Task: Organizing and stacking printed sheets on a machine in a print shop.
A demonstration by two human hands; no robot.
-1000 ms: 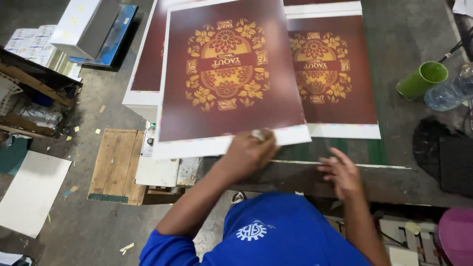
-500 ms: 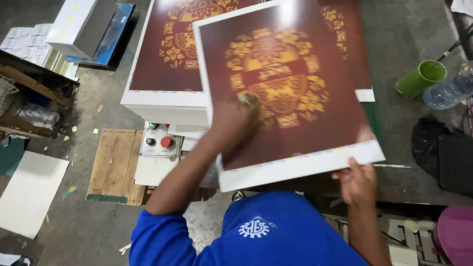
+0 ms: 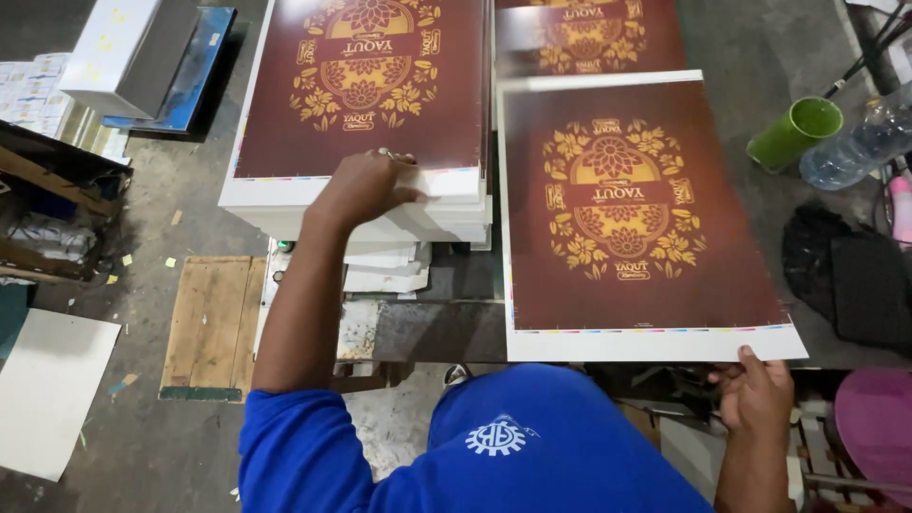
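Note:
A thick stack of printed sheets (image 3: 361, 85), dark maroon with gold floral ornament and white margins, lies at the upper left. My left hand (image 3: 366, 185) rests on the stack's near edge, fingers curled over the top sheets. To the right a single matching printed sheet (image 3: 636, 218) lies flat on a second pile. My right hand (image 3: 755, 389) grips that sheet's near right corner from underneath, thumb on the white margin. My blue sleeves and shirt fill the bottom of the view.
A green cup (image 3: 796, 131) and a clear plastic bottle (image 3: 860, 142) stand at the right on the grey table. A wooden pallet (image 3: 214, 323) and a white board (image 3: 52, 389) lie on the floor at left. Boxes (image 3: 133, 52) sit upper left.
The sheet that I carried across has come down flat on the right pile. My left hand has left it and gone back to the left stack's edge; my right hand stays at the corner.

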